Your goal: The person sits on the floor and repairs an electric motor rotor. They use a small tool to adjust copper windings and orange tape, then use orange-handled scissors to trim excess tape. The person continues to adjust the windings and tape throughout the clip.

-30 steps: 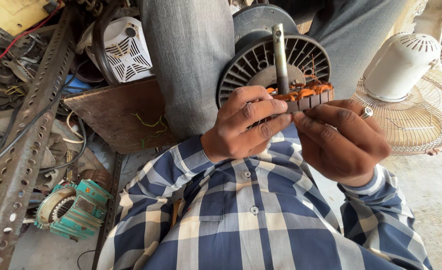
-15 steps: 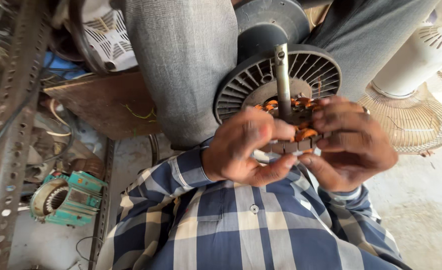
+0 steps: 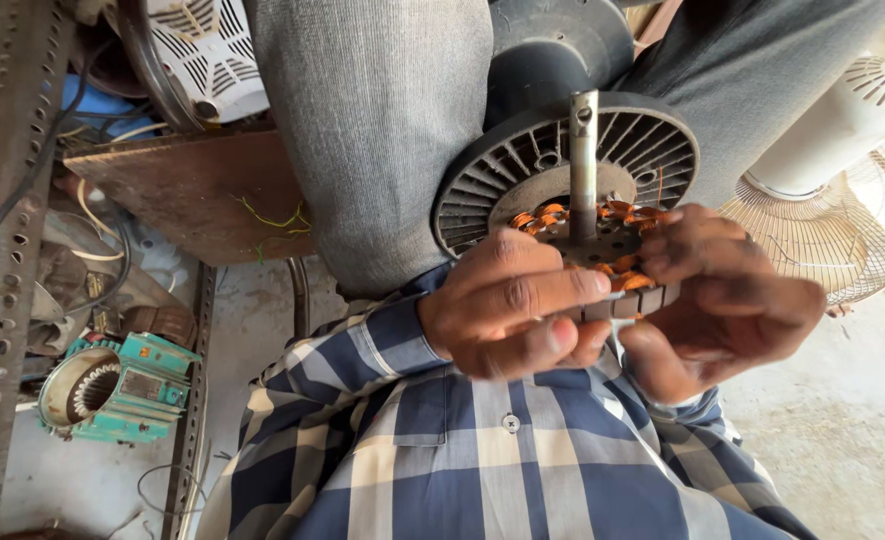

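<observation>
Both my hands around one fan motor stator on its shaft

I hold the stator in front of my chest, its steel shaft pointing up toward 12 o'clock; my left hand closes on its laminated rim from 9 o'clock and my right hand wraps it from 3 o'clock. I judge it dense and rigid for its size, the iron core a safe hold, while the orange copper windings look thin and easy to nick, so fingers belong on the rim or shaft. Behind it, at 12, sits one dark ribbed motor housing. I count one stator, one shaft, one housing. At 2 o'clock stands a cream fan with its wire guard; at 8 o'clock lies one teal motor body; at 10 o'clock, one brown board.
</observation>
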